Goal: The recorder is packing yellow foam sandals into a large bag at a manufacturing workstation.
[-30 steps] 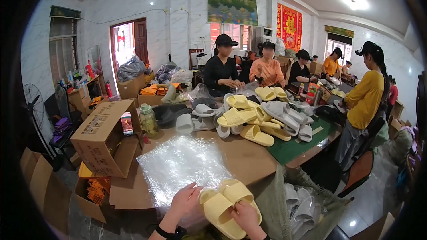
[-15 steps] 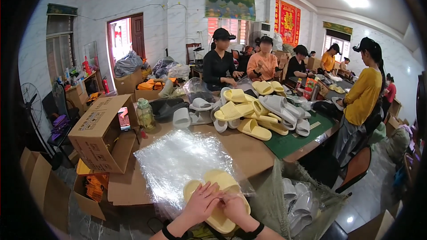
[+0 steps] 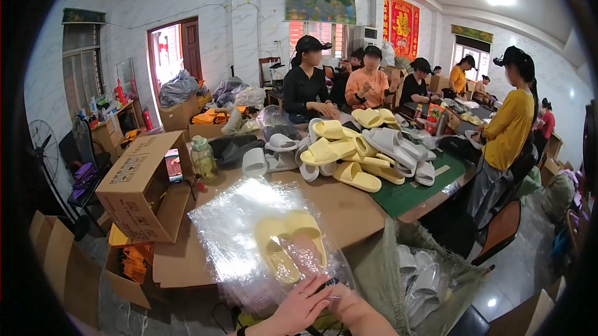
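Note:
A pair of pale yellow slippers (image 3: 272, 244) lies inside a clear plastic bag (image 3: 227, 227) at the near edge of the table. My right hand (image 3: 304, 252) reaches into the bag and holds the slippers; the shiny film blurs its fingers. At the bag's near end, my left hand (image 3: 303, 307) is closed on the film beside my right wrist. More clear bags lie in a flat stack under this one. Beyond them, a heap of yellow slippers (image 3: 357, 177) and grey slippers (image 3: 386, 143) covers the table's far side.
An open cardboard box (image 3: 140, 180) with a phone (image 3: 174, 166) stands at left, beside a glass jar (image 3: 204, 159). A green cutting mat (image 3: 398, 202) lies under the heap. At right hangs a woven sack (image 3: 380, 261) holding bagged slippers. Several people work around the tables.
The yellow slippers have gone into the clear bag, with my right hand in after them. My left hand has moved off the slippers, down to the bag's near end.

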`<state>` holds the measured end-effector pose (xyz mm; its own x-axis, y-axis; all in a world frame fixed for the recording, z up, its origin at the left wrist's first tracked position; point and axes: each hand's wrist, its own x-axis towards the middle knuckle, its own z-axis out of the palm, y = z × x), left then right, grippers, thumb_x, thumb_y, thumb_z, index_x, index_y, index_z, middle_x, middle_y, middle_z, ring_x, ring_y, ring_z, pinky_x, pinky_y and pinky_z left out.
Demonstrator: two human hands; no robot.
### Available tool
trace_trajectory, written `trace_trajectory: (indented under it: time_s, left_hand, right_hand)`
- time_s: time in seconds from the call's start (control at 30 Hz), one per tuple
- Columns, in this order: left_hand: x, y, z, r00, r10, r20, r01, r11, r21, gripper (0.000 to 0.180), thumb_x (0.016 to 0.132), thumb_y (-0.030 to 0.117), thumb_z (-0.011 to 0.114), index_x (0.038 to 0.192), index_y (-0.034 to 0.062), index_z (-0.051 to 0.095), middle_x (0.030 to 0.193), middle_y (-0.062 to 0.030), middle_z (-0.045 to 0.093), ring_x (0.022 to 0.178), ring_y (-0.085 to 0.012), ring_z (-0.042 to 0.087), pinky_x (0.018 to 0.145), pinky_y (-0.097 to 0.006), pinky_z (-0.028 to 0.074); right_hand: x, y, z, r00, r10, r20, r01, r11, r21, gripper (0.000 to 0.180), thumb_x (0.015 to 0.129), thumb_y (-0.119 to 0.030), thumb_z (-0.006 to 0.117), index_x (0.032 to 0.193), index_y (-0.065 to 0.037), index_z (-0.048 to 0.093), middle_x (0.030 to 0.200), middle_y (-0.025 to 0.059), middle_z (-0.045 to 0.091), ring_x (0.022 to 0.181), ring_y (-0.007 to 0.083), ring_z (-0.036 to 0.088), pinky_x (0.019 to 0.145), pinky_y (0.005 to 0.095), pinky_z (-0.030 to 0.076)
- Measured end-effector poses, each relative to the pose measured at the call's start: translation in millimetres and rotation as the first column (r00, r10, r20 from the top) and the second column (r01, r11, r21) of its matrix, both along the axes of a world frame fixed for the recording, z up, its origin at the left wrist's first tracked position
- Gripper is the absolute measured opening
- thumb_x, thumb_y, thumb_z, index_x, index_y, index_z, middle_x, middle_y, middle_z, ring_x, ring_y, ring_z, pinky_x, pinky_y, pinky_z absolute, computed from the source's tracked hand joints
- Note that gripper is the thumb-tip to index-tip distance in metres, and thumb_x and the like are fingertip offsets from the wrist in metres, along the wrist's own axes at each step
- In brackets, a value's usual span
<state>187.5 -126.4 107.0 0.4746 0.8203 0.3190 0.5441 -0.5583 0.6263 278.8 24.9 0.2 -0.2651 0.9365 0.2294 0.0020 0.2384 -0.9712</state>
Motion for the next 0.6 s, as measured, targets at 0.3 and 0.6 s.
trace_trajectory:
  time_s: [0.3, 0.6]
  left_hand:
    - [-76, 57, 4, 0.978, 0.206, -0.019, -0.2, 0.963, 0.182, 0.055, 0.096, 0.036, 0.058, 0.144, 0.0104, 0.048, 0.151, -0.0242, 0.039, 0.139, -0.0433, 0.036, 0.114, -0.05, 0.032]
    - [-153, 114, -93, 0.747, 0.65, -0.139, -0.623, 0.757, 0.195, 0.063, 0.095, 0.036, 0.056, 0.147, 0.0043, 0.041, 0.152, -0.0313, 0.033, 0.142, -0.049, 0.027, 0.117, -0.055, 0.021]
  right_hand:
    - [10, -37, 47, 0.707, -0.342, 0.618, 0.023, 0.886, 0.464, 0.052, 0.091, -0.029, 0.065, 0.132, 0.0, 0.053, 0.114, 0.0228, 0.056, 0.106, 0.0396, 0.056, 0.083, 0.0473, 0.051]
    - [103, -108, 152, 0.457, 0.881, 0.121, -0.833, 0.472, -0.288, 0.038, 0.093, -0.021, 0.068, 0.126, -0.001, 0.063, 0.111, 0.0114, 0.069, 0.101, 0.0192, 0.065, 0.084, 0.0317, 0.051]
